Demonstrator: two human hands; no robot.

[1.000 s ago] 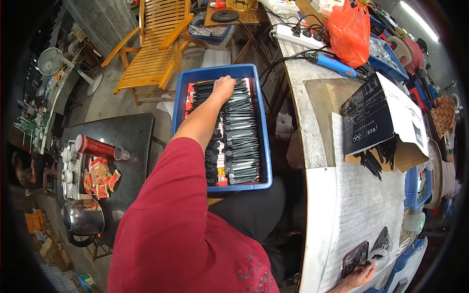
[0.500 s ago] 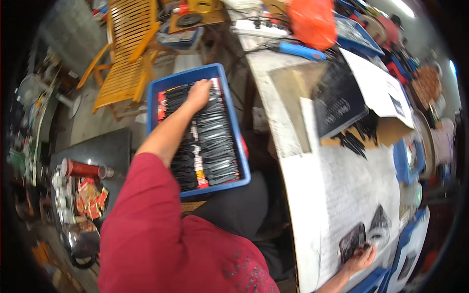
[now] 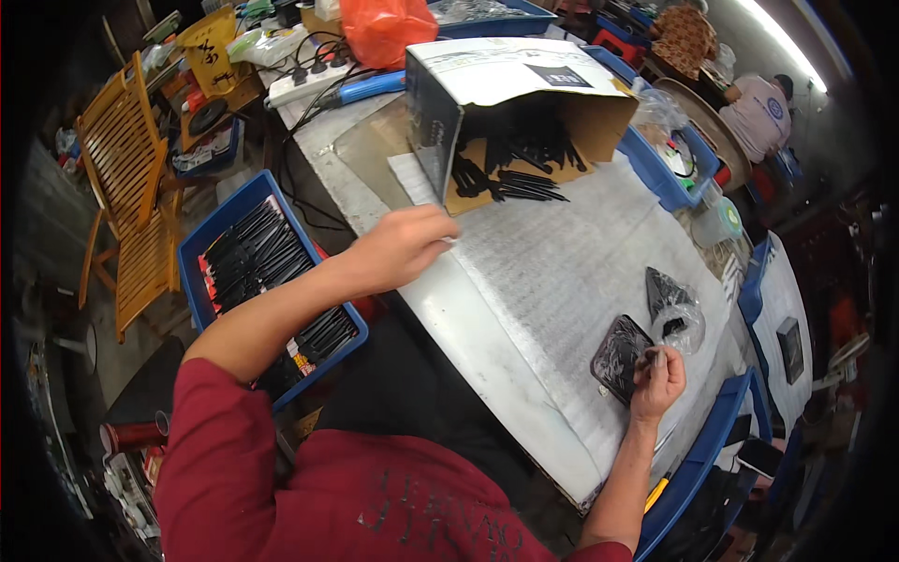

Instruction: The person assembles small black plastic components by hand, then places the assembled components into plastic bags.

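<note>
My left hand (image 3: pixel 405 247) is over the near left edge of the white worktable, fingers curled together. A small pale spot shows at its fingertips, but what they hold, if anything, is unclear. My right hand (image 3: pixel 659 382) is pinched at the right edge of a small dark tray (image 3: pixel 618 356); whatever is between its fingers is hidden. Beside that tray lies a clear plastic bag (image 3: pixel 667 302) with dark contents. Left of the table, a blue bin (image 3: pixel 352 330) holds rows of slim black pen-like sticks (image 3: pixel 265 251). More black sticks (image 3: pixel 529 187) spill from an open cardboard box (image 3: pixel 599 126).
A power strip (image 3: pixel 304 86), a blue-handled tool (image 3: pixel 373 87) and an orange plastic bag (image 3: pixel 389 33) sit at the table's far left. Blue bins (image 3: pixel 667 178) line its right side. A wooden folding chair (image 3: pixel 122 150) stands left. Two other people sit far right.
My left hand has left the blue bin and moved right, over the table edge. My right hand stays by the dark tray. The view has turned toward the table.
</note>
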